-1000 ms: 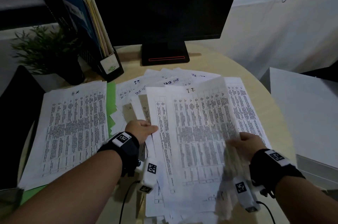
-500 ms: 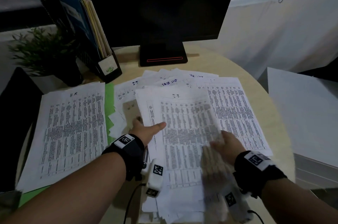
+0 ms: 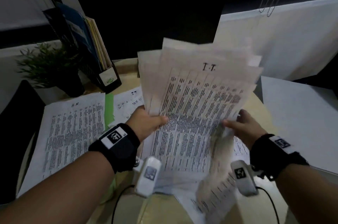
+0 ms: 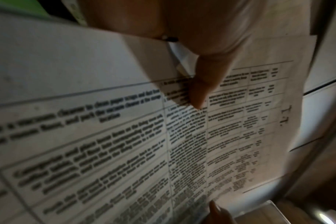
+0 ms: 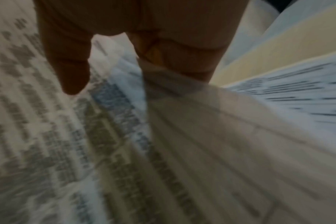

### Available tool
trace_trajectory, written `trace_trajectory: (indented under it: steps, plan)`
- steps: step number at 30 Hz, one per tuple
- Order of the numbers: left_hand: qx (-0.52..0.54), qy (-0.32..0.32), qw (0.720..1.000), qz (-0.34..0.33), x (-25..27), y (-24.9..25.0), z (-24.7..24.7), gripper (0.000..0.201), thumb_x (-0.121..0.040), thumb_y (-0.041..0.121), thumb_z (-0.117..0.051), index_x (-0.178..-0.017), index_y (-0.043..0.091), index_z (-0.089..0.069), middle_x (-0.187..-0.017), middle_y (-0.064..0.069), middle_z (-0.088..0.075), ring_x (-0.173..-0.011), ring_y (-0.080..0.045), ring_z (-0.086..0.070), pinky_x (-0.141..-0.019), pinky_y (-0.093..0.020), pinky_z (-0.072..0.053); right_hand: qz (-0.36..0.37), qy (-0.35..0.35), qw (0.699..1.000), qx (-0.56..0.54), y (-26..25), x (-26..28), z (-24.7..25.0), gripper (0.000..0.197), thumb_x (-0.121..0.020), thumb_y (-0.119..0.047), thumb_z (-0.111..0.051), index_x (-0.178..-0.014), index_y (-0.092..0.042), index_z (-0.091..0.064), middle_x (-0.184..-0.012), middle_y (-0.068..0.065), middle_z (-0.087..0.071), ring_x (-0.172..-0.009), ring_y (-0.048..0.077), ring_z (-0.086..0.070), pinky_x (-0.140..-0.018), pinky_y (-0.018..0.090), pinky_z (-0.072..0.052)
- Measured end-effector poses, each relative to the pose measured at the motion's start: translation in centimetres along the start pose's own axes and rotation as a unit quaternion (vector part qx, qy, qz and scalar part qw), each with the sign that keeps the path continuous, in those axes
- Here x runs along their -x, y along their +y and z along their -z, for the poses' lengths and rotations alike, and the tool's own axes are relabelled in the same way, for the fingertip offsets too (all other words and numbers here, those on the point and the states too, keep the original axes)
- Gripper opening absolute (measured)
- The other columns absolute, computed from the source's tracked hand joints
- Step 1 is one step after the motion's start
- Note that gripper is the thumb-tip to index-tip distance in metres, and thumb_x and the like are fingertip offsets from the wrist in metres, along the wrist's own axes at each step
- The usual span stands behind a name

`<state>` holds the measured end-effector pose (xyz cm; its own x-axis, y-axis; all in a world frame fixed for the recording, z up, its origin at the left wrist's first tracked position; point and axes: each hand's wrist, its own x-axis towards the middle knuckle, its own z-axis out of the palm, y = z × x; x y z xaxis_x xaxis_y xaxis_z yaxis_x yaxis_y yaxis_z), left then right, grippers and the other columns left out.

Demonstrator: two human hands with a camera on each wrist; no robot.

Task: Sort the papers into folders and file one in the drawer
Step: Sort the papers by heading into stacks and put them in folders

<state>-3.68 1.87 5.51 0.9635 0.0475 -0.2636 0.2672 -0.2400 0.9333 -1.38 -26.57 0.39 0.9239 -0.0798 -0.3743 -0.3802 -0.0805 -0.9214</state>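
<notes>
A loose sheaf of printed sheets headed "I.T." (image 3: 199,99) is raised off the round table, its top tilted away from me. My left hand (image 3: 146,123) grips its left edge, thumb (image 4: 201,84) on the front sheet (image 4: 239,121). My right hand (image 3: 241,128) grips the right edge, thumb (image 5: 71,68) on top and fingers under the sheets (image 5: 163,136). A stack headed "H.R" (image 3: 73,135) lies flat at the left on a green folder (image 3: 109,108). Another "I.T" sheet (image 3: 128,103) lies on the table behind my left hand.
A dark monitor (image 3: 146,13) stands at the back. A black file holder with folders (image 3: 102,70) and a potted plant (image 3: 53,70) sit back left. More sheets (image 3: 215,198) lie near the table's front edge. A white cabinet top (image 3: 300,123) is at the right.
Both hands gathered the spread "I.T." sheets from the table and lifted them into a raised bundle. The head view has moved closer.
</notes>
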Motion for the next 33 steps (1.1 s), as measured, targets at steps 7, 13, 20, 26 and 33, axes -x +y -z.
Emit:
trace_trajectory:
  steps: [7,13,20,26,33]
  plan:
    - [-0.012,0.013,0.996,-0.088,1.0,4.9,-1.2,0.012,-0.078,0.02,-0.072,-0.087,0.013,-0.066,-0.086,-0.001,-0.069,-0.082,-0.013,-0.066,-0.08,-0.024,-0.055,0.173,0.048,0.984,-0.024,-5.9,2.5,-1.3,0.026,-0.081,0.007,-0.064,-0.098,-0.012,-0.067,-0.084,-0.007,-0.073,-0.083,0.015,-0.069,-0.081,0.038,-0.053]
    - [0.006,0.107,0.983,-0.147,1.9,5.9,-2.5,0.008,-0.077,0.033,-0.075,-0.076,0.028,-0.068,-0.08,0.009,-0.07,-0.075,0.002,-0.065,-0.073,-0.017,-0.054,0.264,0.113,0.958,-0.015,-7.9,4.7,-2.7,0.027,-0.084,-0.001,-0.064,-0.106,-0.017,-0.063,-0.098,-0.008,-0.067,-0.095,0.015,-0.065,-0.088,0.036,-0.052]
    - [0.034,0.106,0.986,-0.121,0.6,4.0,-2.7,0.089,-0.047,0.062,-0.081,-0.121,0.022,-0.053,-0.117,0.002,-0.065,-0.11,-0.017,-0.061,-0.094,-0.043,-0.05,0.279,0.098,0.952,-0.074,-8.5,3.9,-1.4,0.048,-0.071,-0.006,-0.078,-0.094,-0.031,-0.044,-0.102,0.0,-0.066,-0.094,0.015,-0.067,-0.082,0.037,-0.055]
    - [-0.011,0.073,0.997,-0.022,-1.0,1.4,-4.0,0.051,-0.078,0.03,-0.074,-0.124,0.024,-0.051,-0.117,0.01,-0.062,-0.111,-0.013,-0.058,-0.099,-0.038,-0.045,0.207,0.059,0.972,-0.098,-8.5,-0.2,-1.4,0.037,-0.08,0.002,-0.067,-0.113,-0.01,-0.056,-0.102,0.006,-0.069,-0.094,0.022,-0.068,-0.087,0.044,-0.054]
    - [0.007,0.102,0.993,0.059,-3.0,-1.4,-3.4,0.021,-0.086,0.009,-0.065,-0.104,0.019,-0.061,-0.104,0.003,-0.066,-0.1,-0.018,-0.061,-0.09,-0.03,-0.045,-0.021,0.13,0.969,0.209,-3.4,-5.4,2.6,0.078,-0.077,-0.053,-0.069,-0.133,-0.006,-0.043,-0.133,0.015,-0.051,-0.118,0.03,-0.052,-0.098,0.038,-0.041]
